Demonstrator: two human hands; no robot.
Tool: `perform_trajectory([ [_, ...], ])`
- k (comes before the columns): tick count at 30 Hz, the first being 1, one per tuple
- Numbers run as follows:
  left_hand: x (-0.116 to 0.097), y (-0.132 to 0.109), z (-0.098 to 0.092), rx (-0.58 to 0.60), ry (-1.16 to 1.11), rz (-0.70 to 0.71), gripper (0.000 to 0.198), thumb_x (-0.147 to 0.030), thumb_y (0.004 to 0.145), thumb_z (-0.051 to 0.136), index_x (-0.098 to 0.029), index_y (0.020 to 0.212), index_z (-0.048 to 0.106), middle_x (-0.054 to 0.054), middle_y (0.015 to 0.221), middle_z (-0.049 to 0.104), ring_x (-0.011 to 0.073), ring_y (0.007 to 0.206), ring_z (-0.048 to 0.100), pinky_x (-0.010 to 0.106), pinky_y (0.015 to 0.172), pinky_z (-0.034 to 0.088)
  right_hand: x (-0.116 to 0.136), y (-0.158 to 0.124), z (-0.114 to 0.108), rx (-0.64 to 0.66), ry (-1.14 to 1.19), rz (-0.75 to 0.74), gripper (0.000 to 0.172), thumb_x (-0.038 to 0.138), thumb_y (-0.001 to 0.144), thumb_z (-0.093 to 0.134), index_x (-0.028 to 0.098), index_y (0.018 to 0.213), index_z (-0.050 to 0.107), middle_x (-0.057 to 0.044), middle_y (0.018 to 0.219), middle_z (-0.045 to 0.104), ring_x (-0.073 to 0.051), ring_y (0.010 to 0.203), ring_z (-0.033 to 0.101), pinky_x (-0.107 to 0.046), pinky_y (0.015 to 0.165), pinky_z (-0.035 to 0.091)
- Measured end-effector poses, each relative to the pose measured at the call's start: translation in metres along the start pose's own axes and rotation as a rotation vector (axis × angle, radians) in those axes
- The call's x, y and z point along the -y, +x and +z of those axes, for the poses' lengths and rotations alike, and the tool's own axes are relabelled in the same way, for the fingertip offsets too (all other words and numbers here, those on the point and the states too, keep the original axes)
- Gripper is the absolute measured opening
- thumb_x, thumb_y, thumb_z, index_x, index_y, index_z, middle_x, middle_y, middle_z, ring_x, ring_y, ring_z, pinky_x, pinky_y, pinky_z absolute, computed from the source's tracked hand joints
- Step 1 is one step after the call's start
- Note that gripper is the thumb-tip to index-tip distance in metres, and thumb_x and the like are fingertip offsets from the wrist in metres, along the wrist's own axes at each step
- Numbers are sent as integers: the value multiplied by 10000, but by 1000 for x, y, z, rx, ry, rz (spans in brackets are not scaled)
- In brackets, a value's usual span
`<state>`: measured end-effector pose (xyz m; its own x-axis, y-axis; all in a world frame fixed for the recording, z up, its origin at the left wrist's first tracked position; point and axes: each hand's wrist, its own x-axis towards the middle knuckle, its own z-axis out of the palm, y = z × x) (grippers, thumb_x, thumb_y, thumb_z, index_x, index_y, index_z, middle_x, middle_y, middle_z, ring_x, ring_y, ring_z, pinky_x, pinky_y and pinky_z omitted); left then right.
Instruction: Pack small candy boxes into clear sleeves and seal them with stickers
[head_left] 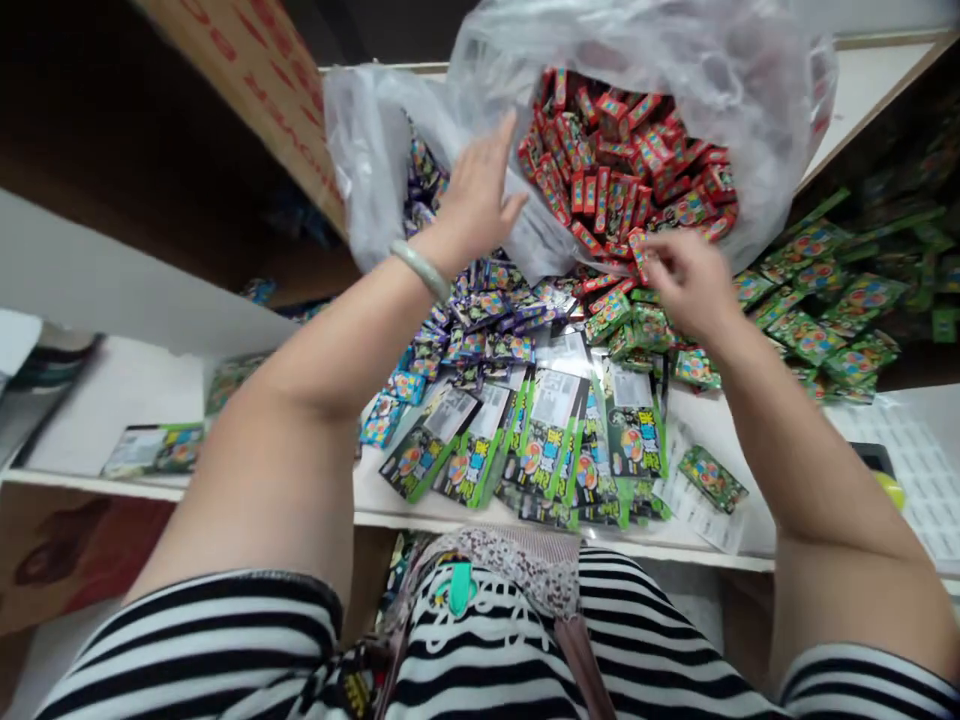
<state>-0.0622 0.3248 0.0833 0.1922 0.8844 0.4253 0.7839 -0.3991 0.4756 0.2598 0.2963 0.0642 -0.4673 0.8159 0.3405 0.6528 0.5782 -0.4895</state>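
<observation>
My left hand (pixel 480 195), with a bangle at the wrist, reaches over the front of the clear plastic bag (pixel 765 130). Its fingers are stretched out with the thumb apart, and it holds nothing I can see; I cannot tell whether it touches the plastic. Many small red boxes (pixel 615 150) fill the bag. At the bag's front lip my right hand (pixel 694 280) pinches one small red box (pixel 640 255). Below my hands lie purple packets (pixel 480 310) and green packets (pixel 649 325) in loose heaps.
Flat black-and-green printed pouches (pixel 551 430) overlap along the shelf's front edge. More green packets (pixel 817 310) are heaped at the right. A cardboard box (pixel 255 80) stands upper left beside a second plastic bag (pixel 367 150). A single green packet (pixel 712 478) lies on a white label sheet.
</observation>
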Motion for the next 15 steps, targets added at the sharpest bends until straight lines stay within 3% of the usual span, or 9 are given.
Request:
perform_trajectory([
  [1,-17,-30,0,5,-1,23,714,-368,873,627,-152,1516,404,120,1574,453,302,1487,366,471,1262,218,7,-22,10,166,58,-65,300,209,953,515,232,1209,670,-81,1232,711,-247,1184,629,-431,1060,459],
  [3,-54,-102,7,163,-9,6,533,-347,931,532,-156,1428,506,149,1462,566,285,1391,501,462,1200,342,21,-58,34,452,91,-191,273,256,959,532,243,1177,696,-76,1186,737,-253,1135,657,-413,1023,487],
  [6,-104,-215,32,516,43,-39,494,-355,923,588,-157,1375,554,175,1411,606,322,1394,497,522,1200,343,46,-82,70,562,-65,-226,372,298,969,542,159,1303,632,-155,1343,669,-304,1258,590,-439,1081,443],
  [8,-129,-272,48,626,108,-124,684,-454,904,647,-161,1489,448,189,1595,418,384,1532,284,599,1249,221,64,-85,86,595,-220,-176,470,352,956,579,82,1341,587,-221,1368,631,-347,1280,562,-451,1087,427],
  [11,-150,-315,65,628,165,-286,849,-551,911,624,-151,1584,296,183,1697,187,416,1583,79,641,1256,149,89,-86,93,648,-373,-136,502,367,922,633,30,1293,597,-269,1315,626,-381,1245,567,-454,1060,435],
  [15,-152,-320,70,593,160,-335,835,-539,923,615,-183,1599,277,170,1707,145,408,1588,44,648,1257,119,103,-93,89,652,-457,-110,515,393,915,647,65,1306,579,-249,1331,608,-363,1250,561,-428,1038,452],
])
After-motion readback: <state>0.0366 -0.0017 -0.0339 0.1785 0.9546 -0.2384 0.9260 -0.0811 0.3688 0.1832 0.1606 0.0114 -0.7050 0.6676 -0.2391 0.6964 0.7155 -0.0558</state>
